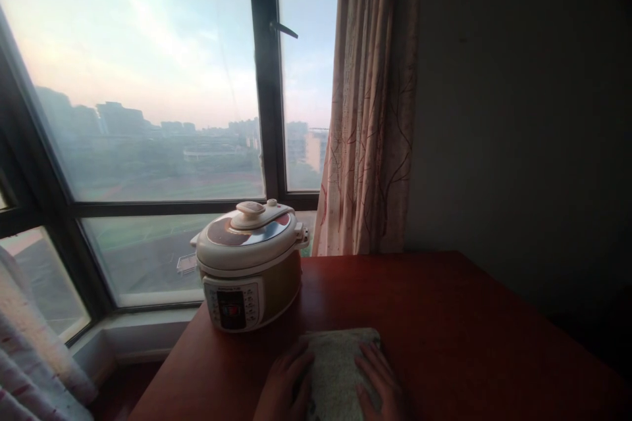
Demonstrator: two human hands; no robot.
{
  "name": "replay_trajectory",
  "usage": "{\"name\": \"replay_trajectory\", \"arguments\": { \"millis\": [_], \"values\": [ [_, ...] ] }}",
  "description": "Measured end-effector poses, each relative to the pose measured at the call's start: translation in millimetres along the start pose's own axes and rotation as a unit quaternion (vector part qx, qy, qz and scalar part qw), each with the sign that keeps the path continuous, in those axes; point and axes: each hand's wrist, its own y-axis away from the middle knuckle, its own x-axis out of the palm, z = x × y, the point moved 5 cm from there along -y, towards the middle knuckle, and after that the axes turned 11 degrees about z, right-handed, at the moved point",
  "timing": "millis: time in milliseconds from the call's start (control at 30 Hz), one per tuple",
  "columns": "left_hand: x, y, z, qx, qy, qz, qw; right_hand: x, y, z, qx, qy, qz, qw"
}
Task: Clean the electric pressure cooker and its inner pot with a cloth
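A folded cloth (336, 368), pale grey-green, lies flat on the reddish-brown table (419, 316) near its front. Along the cloth's left edge rests my left hand (286, 385), fingers stretched forward and touching its side. My right hand (379, 381) lies on the right edge of the cloth with its fingers spread. Neither hand grips the cloth. Beyond my left hand stands an electric pressure cooker (251, 263), white and gold, its lid on and its control panel facing me.
Behind the table is a large window (162, 79) with a dark frame and a handle (285, 29). A patterned curtain (368, 112) hangs beside it, touching the table's back. Another curtain (34, 355) hangs at lower left. A dark wall (508, 112) fills the right side.
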Motion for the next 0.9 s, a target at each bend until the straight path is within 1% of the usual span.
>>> {"name": "replay_trajectory", "arguments": {
  "millis": [167, 400, 600, 800, 900],
  "values": [
    [-0.8, -0.5, 0.8, 0.010, -0.011, -0.018, 1.000, 4.2, 0.1, -3.1, -0.014, 0.008, -0.006, 1.000],
    [-3.5, -2.6, -2.0, 0.012, -0.015, -0.019, 1.000, 5.2, 0.7, -6.5, -0.028, -0.015, -0.031, 0.999],
    [-2.4, -1.8, -1.1, 0.014, -0.020, -0.014, 1.000, 5.6, -1.6, -4.7, -0.005, -0.008, -0.001, 1.000],
    [1.8, -1.7, 3.9, 0.001, -0.016, 0.004, 1.000, 1.9, -1.5, -2.0, 0.009, -0.023, 0.004, 1.000],
    [-0.3, -2.3, 2.8, 0.001, -0.012, -0.001, 1.000, 1.9, -1.6, -0.8, 0.010, -0.019, 0.008, 1.000]
  ]
}}
